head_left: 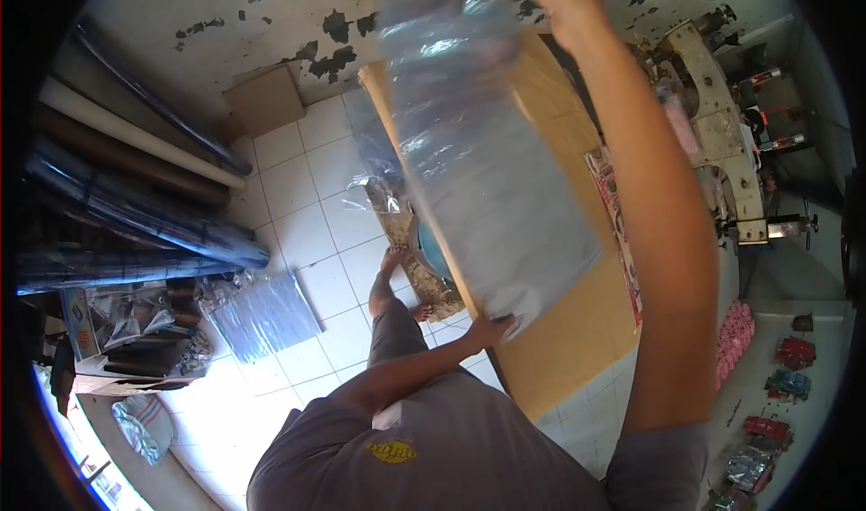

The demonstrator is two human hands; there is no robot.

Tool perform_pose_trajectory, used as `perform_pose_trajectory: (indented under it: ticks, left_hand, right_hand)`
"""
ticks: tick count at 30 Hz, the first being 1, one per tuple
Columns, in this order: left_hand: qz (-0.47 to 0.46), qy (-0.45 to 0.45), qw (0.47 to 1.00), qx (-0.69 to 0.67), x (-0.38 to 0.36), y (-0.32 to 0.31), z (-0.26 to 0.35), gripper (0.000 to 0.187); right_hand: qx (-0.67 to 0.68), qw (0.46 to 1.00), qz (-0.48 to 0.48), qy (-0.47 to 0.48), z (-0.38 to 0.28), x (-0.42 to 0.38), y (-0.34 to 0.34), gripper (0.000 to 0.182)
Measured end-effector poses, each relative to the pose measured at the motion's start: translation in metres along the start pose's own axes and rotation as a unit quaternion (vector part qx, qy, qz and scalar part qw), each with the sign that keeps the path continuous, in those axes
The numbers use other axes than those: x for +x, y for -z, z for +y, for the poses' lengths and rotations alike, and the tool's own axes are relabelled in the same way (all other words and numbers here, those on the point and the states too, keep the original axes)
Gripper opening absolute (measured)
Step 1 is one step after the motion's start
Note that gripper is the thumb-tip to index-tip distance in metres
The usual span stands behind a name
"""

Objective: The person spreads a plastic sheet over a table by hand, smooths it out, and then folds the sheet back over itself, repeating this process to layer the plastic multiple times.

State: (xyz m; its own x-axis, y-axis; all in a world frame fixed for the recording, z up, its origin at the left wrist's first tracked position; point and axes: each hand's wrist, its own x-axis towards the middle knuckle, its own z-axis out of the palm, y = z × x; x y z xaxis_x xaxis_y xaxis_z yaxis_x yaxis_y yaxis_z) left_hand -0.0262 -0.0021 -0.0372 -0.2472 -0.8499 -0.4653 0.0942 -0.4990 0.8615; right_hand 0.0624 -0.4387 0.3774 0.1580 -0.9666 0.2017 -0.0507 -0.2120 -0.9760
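A clear plastic sheet point(505, 186), greyish and shiny, stretches over the brown board-topped table point(577, 358). Its far part is lifted, wrinkled and smeared by motion. At the near end, my left hand point(490, 332) pinches the sheet's corner by the table's left edge, thumb on top. My right hand point(564, 6) is raised at the top of the view, beyond the sheet's far right side. It looks apart from the sheet, its fingers spread and partly blurred near the frame's edge.
Plastic rolls point(135, 200) lean at the left. A stack of clear plastic sheets point(266, 317) lies on the tiled floor. A machine with metal clamps point(722, 132) stands at the right. Below the table's left edge is a teal round object point(433, 251), partly hidden.
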Motion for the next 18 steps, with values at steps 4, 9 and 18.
perform_pose_trajectory:
  ticks: [4,9,18]
  left_hand:
    - [0.026,-0.004,0.998,-0.060,-0.005,-0.001,0.004,0.066]
    - [-0.058,0.077,0.995,-0.010,-0.010,0.013,0.021,0.058]
    - [-0.110,0.172,0.979,-0.023,-0.005,0.010,-0.009,0.056]
  right_hand:
    - [-0.092,0.975,-0.183,-0.081,0.042,-0.109,0.032,0.045]
    - [-0.349,0.924,-0.096,-0.124,0.145,-0.294,0.155,0.037]
    - [0.201,0.842,0.315,-0.389,0.283,-0.531,0.213,0.034]
